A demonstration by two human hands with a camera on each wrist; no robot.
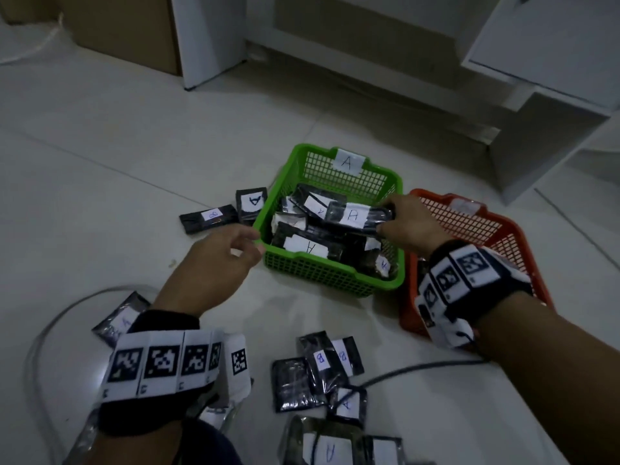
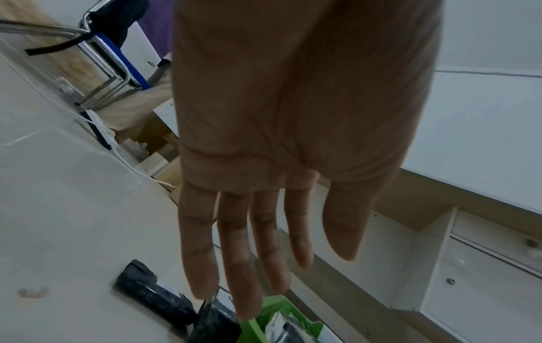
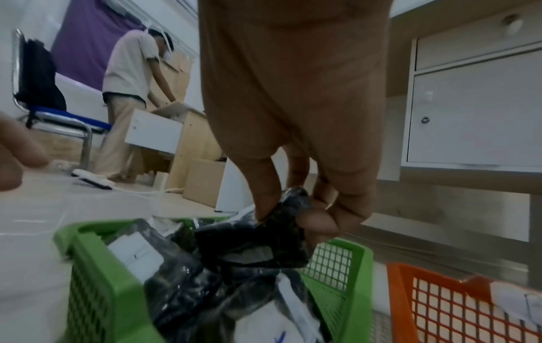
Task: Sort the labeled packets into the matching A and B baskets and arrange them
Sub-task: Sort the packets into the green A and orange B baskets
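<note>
Packet marked A (image 1: 359, 214) hangs over the green basket (image 1: 295, 263), pinched at its right end by the right hand (image 1: 411, 223) — thumb and fingertips (image 3: 318, 222) closed on the crinkled wrapper. Held by one end like this, it can be laid flat on the heap of A packets already inside, label up. The left hand (image 1: 218, 260) hovers at the basket's near-left corner, its grip empty, fingers relaxed and fairly straight — probably ready to steady the basket or reach for the next piece. The orange basket (image 1: 469, 226) sits just right of the green one, touching or nearly so; little of its inside shows. Loose packets lie on the floor (image 1: 100, 162): a B packet (image 1: 208, 218) and an A packet (image 1: 251, 203) just left of the green basket, more in a near pile (image 1: 318, 370). Much sorting looks left to do.
</note>
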